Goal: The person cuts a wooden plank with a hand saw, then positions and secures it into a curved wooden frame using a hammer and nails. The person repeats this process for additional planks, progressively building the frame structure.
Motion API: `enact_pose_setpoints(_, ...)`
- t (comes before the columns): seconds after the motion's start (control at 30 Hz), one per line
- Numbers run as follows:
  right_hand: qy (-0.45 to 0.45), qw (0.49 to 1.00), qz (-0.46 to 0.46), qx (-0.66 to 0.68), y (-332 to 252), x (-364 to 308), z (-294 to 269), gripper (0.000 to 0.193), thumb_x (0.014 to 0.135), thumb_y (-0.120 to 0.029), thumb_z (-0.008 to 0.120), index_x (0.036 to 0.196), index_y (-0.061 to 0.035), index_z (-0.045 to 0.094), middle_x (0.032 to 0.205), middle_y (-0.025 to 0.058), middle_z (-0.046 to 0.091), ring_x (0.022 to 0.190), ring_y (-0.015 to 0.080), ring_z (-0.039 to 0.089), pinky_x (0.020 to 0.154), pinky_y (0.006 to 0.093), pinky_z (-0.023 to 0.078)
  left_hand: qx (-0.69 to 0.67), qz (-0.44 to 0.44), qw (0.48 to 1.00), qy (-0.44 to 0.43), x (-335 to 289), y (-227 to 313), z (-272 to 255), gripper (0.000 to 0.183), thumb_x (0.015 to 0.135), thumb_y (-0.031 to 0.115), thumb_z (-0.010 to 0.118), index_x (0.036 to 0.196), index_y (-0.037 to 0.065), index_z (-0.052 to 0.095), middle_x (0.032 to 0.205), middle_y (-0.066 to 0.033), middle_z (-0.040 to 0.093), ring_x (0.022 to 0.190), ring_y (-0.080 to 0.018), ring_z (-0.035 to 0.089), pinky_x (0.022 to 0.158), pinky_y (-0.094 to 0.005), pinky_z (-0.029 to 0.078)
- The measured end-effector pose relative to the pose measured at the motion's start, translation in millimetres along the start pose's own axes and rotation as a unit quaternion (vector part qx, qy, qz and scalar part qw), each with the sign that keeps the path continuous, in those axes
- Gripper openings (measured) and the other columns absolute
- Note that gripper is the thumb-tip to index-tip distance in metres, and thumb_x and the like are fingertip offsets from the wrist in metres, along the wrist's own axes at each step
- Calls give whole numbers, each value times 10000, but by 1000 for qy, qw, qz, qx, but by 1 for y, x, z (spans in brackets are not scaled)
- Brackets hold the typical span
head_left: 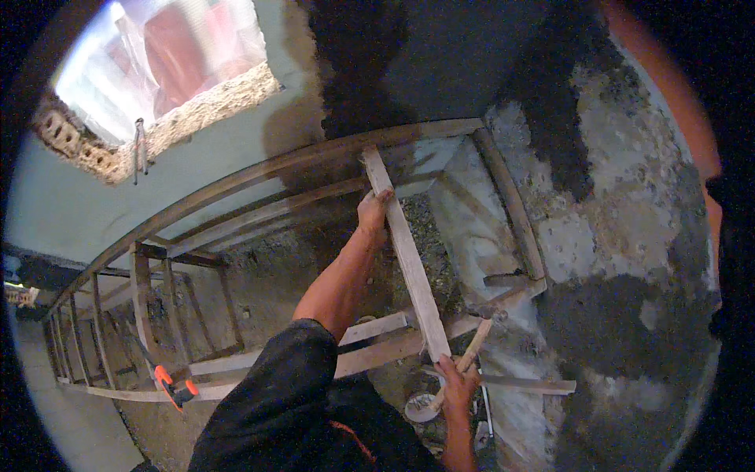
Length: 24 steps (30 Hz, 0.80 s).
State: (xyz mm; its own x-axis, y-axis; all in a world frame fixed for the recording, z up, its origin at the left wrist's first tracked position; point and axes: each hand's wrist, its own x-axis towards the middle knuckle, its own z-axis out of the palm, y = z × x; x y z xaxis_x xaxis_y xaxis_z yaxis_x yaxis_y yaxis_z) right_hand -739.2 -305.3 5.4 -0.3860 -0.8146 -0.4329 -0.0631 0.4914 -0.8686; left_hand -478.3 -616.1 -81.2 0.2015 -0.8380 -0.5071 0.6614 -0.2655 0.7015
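Observation:
A pale wooden batten [410, 263] lies crosswise over a long wooden frame [236, 182], from its far rail to its near rail. My left hand [375, 211] is closed around the batten near its far end. At the near end, my right hand [458, 381] presses against the batten with its fingers. That same hand also grips a hammer [475, 346] by its light wooden handle, the dark head pointing away from me. Part of the handle is hidden by the fingers.
A handsaw with an orange-and-black handle [174, 387] sits on the frame's near rail at left. A short board [535, 385] sticks out right of my right hand. A round container [422, 407] stands below. A rough-edged window opening [165, 71] is at upper left, beside patchy walls.

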Motion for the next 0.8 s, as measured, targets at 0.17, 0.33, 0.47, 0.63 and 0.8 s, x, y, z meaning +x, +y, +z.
enact_pose_setpoints(0.17,-20,997,66,16,3,43,16,375,830,-121,796,1054,35,539,1014,131,588,862,248,657,798,416,621,-32,16,999,-1,45,-5,-2,390,884,221,732,1210,43,614,988,-66,671,821,-220,648,726,-408,537)
enact_pose_setpoints(0.33,2,997,74,21,10,59,27,449,818,-152,804,1116,57,541,1022,142,607,855,253,658,767,398,603,-23,7,1000,2,77,-23,-15,445,865,258,766,1215,32,611,1036,-64,679,865,-219,651,762,-410,535)
enact_pose_setpoints(0.47,42,997,66,25,17,66,29,554,798,-254,836,1135,88,559,1061,181,641,818,252,669,698,368,566,-26,32,999,22,88,-31,-20,498,861,341,771,1213,29,608,1087,-92,665,894,-247,643,791,-435,531)
enact_pose_setpoints(0.63,20,999,13,-34,24,83,26,546,798,-224,831,1152,85,553,962,164,669,809,275,682,695,386,579,31,-55,997,-33,37,-52,-24,526,906,526,630,1180,78,614,997,-111,654,851,-300,626,772,-507,521)
enact_pose_setpoints(0.8,52,996,58,-38,17,90,29,298,810,-100,805,961,9,572,828,118,670,693,232,689,639,375,594,100,-183,971,-120,-69,-84,-44,506,937,487,632,1216,65,611,1088,-118,674,933,-293,668,835,-455,542)
